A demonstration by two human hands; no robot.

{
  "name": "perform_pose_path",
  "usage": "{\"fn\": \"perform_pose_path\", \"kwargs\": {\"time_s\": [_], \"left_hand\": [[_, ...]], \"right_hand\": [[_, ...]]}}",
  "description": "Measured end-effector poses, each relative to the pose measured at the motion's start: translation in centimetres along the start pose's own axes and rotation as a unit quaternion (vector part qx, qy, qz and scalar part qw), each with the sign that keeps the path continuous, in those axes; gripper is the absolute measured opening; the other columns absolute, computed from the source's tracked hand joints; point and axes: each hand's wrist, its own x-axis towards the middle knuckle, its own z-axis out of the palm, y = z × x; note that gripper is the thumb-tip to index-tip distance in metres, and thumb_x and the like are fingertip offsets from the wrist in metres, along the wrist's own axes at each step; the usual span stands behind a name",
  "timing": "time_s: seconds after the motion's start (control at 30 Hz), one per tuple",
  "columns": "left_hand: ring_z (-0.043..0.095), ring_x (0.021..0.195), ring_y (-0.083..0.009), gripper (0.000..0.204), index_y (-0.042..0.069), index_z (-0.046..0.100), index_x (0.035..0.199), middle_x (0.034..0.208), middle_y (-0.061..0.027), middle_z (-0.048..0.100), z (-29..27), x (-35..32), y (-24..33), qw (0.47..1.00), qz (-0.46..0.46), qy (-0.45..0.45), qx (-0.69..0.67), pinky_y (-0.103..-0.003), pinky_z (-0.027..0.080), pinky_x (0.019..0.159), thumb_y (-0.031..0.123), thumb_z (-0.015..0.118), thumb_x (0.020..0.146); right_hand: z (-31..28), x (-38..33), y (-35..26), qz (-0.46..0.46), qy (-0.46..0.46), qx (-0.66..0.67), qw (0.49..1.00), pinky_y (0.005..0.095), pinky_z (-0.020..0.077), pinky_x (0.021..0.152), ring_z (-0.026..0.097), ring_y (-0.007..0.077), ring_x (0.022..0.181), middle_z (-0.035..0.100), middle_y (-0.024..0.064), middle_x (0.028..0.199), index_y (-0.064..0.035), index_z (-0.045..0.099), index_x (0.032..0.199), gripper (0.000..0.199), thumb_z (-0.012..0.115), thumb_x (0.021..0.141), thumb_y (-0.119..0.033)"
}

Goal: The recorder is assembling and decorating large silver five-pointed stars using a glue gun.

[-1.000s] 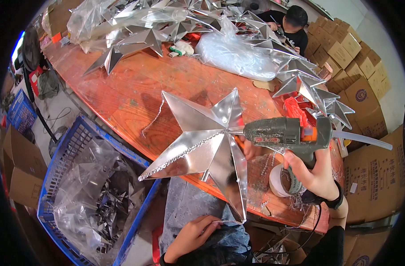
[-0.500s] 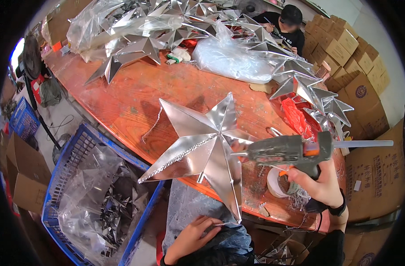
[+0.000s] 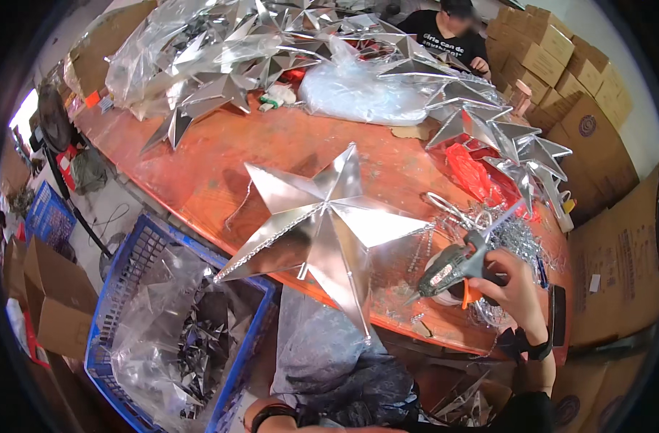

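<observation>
A large silver five-pointed star (image 3: 337, 216) lies on the near part of the orange-red table (image 3: 199, 184), its lowest point overhanging the edge. A strip of silver bead garland (image 3: 275, 247) runs from its centre along the lower-left arm. To the star's right, my right hand (image 3: 516, 285) grips a dark green hot glue gun (image 3: 448, 273), nozzle tilted down towards the tabletop. A clear glue stick (image 3: 504, 216) pokes out of its back. My left hand (image 3: 272, 417) shows only at the lower edge by my lap; its fingers are hidden.
Tangled silver garland (image 3: 513, 234) and a red plastic bag (image 3: 474, 175) lie at the right. More silver stars (image 3: 212, 97) and a clear bag (image 3: 365, 94) cover the far side, where a person (image 3: 445, 36) sits. A blue crate (image 3: 98, 353) stands left; cartons (image 3: 611, 267) line the right.
My right hand has lowered the glue gun away from the star, turning its nozzle downward. My left hand has left the star's lowest point and dropped to the lower edge. The view has shifted slightly.
</observation>
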Motion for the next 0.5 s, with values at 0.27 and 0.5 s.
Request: {"fn": "perform_pose_path", "kwargs": {"time_s": [0.27, 0.5], "left_hand": [[0.044, 0.109, -0.0196, 0.031, 0.032, 0.056, 0.118, 0.114, 0.0211, 0.057, 1.5, -0.7, -3.6, 0.969, 0.122, -0.043, -0.210, -0.055, 0.035, 0.087, 0.023, 0.057, 0.088], [0.045, 0.099, -0.0223, 0.018, 0.028, 0.057, 0.101, 0.101, 0.0050, 0.060, 1.4, 0.5, -3.0, 0.956, 0.040, -0.038, -0.288, -0.050, 0.037, 0.085, 0.015, 0.053, 0.088]], "right_hand": [[-0.1, -0.3, -0.4, -0.087, 0.017, -0.079, 0.993, 0.0362, 0.0441, 0.069, 0.052, 0.0292, 0.082, 0.051, 0.0127, 0.085, 0.0004, 0.055, 0.097, 0.031, 0.070, 0.076, -0.016], [-0.7, -1.4, -0.7, -0.055, 0.012, -0.037, 0.998, 0.0342, 0.0458, 0.068, 0.055, 0.0288, 0.078, 0.051, 0.0127, 0.086, -0.0006, 0.053, 0.097, 0.030, 0.070, 0.076, -0.015]]}}
